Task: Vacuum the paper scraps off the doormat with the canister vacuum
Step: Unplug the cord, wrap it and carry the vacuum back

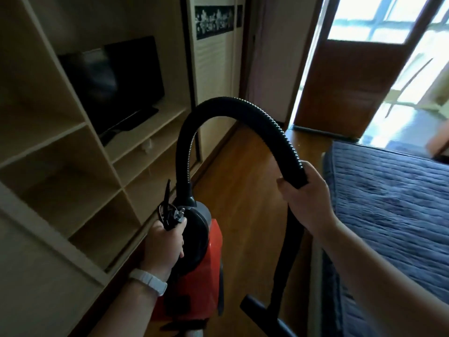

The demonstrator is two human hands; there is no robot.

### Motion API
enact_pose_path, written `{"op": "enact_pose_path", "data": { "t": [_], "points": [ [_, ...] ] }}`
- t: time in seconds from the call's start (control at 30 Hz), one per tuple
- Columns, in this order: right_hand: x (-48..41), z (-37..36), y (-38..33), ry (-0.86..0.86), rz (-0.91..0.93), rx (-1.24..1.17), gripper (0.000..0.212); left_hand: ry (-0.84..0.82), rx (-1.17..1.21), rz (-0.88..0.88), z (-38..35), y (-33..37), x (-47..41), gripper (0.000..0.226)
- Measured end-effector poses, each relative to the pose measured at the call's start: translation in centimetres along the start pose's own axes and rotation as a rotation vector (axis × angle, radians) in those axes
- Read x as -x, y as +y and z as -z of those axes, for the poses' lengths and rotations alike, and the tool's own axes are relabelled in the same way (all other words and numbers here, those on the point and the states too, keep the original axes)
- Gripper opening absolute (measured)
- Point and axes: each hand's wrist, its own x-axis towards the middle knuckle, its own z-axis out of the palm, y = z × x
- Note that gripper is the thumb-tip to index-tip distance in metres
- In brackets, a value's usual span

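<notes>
A red canister vacuum (209,266) hangs low in the middle of the view, carried off the wooden floor. My left hand (167,244) grips its top, with the folded power cord and plug (170,210) held in the same fist. A black ribbed hose (233,110) arches up from the canister and comes down to my right hand (306,193), which is closed around the hose end where the wand begins. The black wand runs down to the floor nozzle (264,314) at the bottom. No doormat or paper scraps are in view.
A light wooden shelf unit (73,166) with a dark TV (116,83) lines the left wall. A bed with a blue quilt (393,215) fills the right. Between them a narrow strip of wooden floor (245,181) leads to a brown door (347,81) beside bright windows.
</notes>
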Motion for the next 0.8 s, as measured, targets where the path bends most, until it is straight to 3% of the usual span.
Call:
{"op": "enact_pose_path", "data": {
  "t": [0.23,0.4,0.8],
  "points": [
    [-5.6,-5.2,-0.8,0.167,-0.055,0.130,0.030,-0.181,0.008,-0.029,-1.8,3.0,-11.8,0.030],
    [-7.9,-6.3,-0.2,0.291,-0.105,0.216,0.026,-0.270,-0.107,-0.132,-2.9,4.4,-17.7,0.037],
    [-15.4,-8.5,5.5,0.351,-0.219,0.211,0.021,-0.393,-0.202,-0.170,-9.1,8.2,-26.8,0.032]
  ]
}}
